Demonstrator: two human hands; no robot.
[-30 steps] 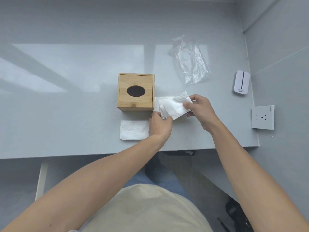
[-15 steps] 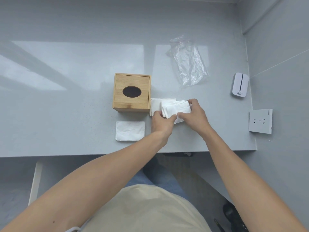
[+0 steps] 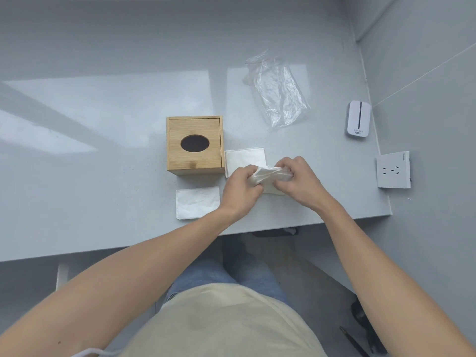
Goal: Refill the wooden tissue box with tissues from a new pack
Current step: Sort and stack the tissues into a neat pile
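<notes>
The wooden tissue box (image 3: 195,145) stands upright on the grey table (image 3: 103,176), its lid on and the dark oval slot facing up. Just right of it lies a flat stack of white tissues (image 3: 243,158). My left hand (image 3: 240,190) and my right hand (image 3: 298,179) are both closed on a bunch of white tissues (image 3: 269,175), held between them above the front edge of that stack. Another folded white tissue (image 3: 197,202) lies flat in front of the box. The empty clear plastic pack (image 3: 278,91) lies crumpled further back.
A small white device (image 3: 358,119) sits near the table's right edge. A white wall socket (image 3: 393,170) is on the wall to the right. The table's front edge runs just below my wrists, with my legs and the floor underneath.
My right hand brought the loose tissues down from a raised fan towards my left hand. Both hands now bunch them together between their fingers.
</notes>
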